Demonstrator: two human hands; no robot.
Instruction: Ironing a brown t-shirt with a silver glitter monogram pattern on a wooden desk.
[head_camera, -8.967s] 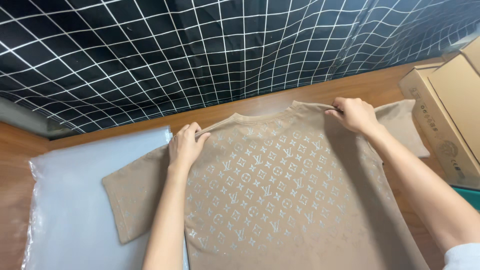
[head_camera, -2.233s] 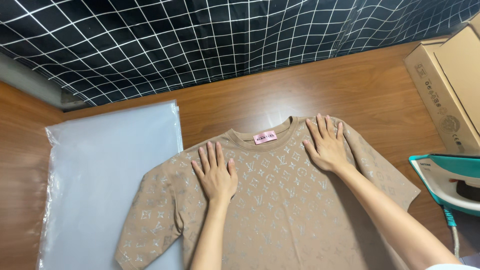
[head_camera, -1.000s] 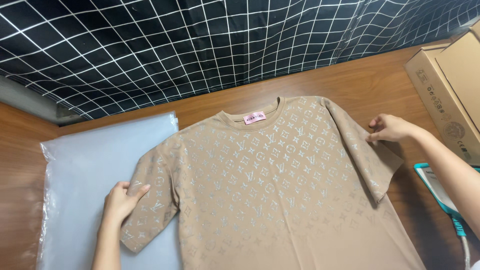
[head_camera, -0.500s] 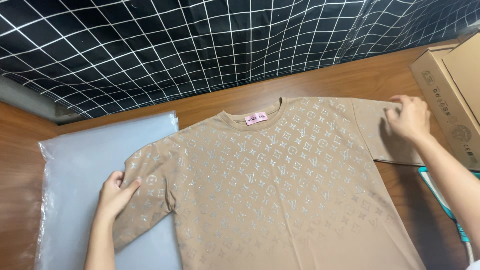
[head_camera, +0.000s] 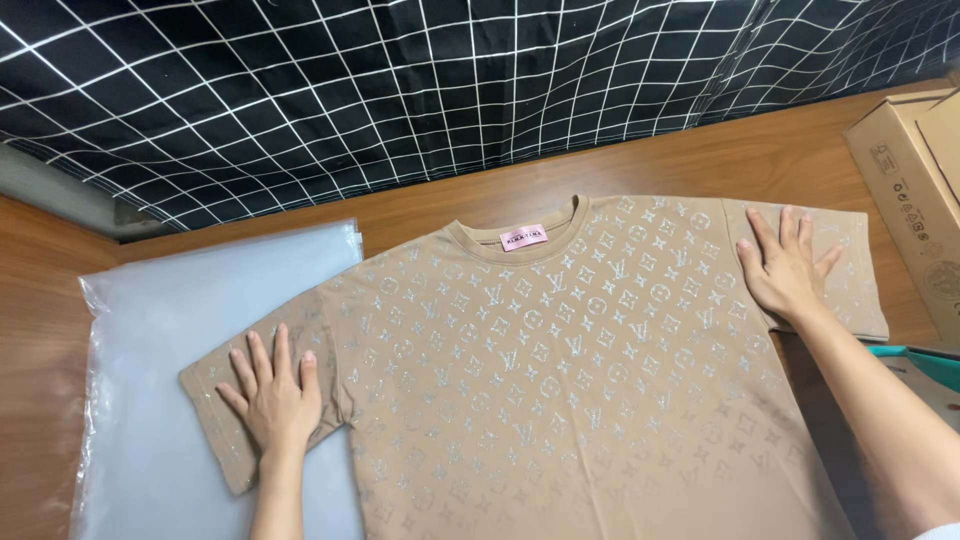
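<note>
Open worktop (head_camera: 720, 165) runs behind the collar, passable. Right side blocked by cardboard box (head_camera: 915, 190) and teal iron (head_camera: 925, 365) (near the forearm). Left: flat plastic bags (head_camera: 170, 320), no height. Checked cloth (head_camera: 420, 90) walls the rear.

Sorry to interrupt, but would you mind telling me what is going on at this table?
A person has a tan patterned T-shirt spread face up on a wooden table. The left hand lies flat on one sleeve, which rests over a stack of clear plastic bags. The right hand lies flat on the other sleeve, fingers spread. A cardboard box stands at the right edge, and a black grid-patterned cloth hangs along the back.
</note>
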